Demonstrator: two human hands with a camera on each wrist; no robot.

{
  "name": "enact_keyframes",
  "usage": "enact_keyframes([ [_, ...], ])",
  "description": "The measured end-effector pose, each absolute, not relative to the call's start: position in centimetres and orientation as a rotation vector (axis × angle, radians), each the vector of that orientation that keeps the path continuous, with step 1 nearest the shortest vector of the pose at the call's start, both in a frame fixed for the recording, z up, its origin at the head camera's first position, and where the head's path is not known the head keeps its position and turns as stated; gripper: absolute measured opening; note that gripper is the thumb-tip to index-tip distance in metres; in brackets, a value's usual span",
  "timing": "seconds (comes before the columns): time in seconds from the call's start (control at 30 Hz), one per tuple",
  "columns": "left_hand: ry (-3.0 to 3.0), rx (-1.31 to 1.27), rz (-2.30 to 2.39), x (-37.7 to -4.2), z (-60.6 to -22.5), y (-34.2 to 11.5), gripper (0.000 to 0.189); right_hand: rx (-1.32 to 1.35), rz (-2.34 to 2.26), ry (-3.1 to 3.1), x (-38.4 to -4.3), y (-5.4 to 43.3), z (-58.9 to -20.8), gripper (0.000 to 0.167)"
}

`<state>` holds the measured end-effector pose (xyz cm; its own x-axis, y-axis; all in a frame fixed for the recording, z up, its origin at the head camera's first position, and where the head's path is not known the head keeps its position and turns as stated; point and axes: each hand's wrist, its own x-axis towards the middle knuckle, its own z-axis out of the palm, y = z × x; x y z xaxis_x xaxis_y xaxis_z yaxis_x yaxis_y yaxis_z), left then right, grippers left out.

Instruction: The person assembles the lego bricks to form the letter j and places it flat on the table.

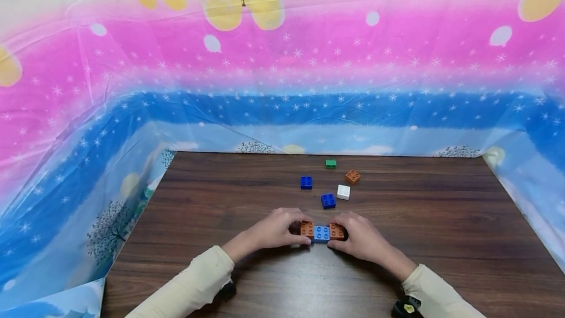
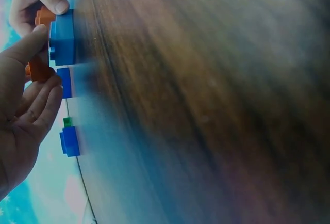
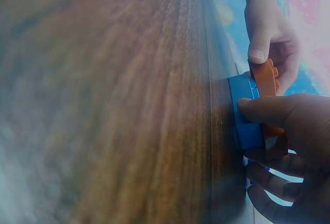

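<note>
A light blue brick lies near the front middle of the table, its studs showing between two orange bricks. My left hand grips the left orange brick between thumb and fingers. At the other end, my right hand holds the right orange brick, with its thumb against the side of the blue brick in the right wrist view. Both orange bricks stand higher than the blue one, overlapping its ends. The fingers partly cover the outer sides of the orange bricks.
Behind the hands lie two dark blue bricks, a white brick, a loose orange brick and a green brick. A printed cloth hangs along the back and sides of the brown table.
</note>
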<state>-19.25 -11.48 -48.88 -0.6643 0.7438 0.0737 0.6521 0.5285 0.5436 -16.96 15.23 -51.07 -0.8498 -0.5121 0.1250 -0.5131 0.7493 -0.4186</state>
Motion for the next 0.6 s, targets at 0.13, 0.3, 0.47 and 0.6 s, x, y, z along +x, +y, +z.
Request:
enact_keyframes([
  [0.13, 2.61, 1.205, 0.808, -19.28, -49.07, -11.36, 0.05, 0.866, 0.7, -2.934, -17.0, 15.26, -51.06, 0.043],
  [0.3, 2.631, 1.224, 0.804, -19.29, -49.05, -11.14, 0.049, 0.86, 0.703, -2.936, -17.01, 15.24, -51.08, 0.044],
  [0.47, 2.65, 1.2, 0.773, -19.15, -48.95, -10.95, 0.048, 0.862, 0.698, -2.93, -17.02, 15.23, -51.13, 0.045],
  [0.6, 2.665, 1.184, 0.757, -19.0, -48.85, -10.77, 0.046, 0.861, 0.706, -2.932, -16.99, 15.21, -51.11, 0.045],
])
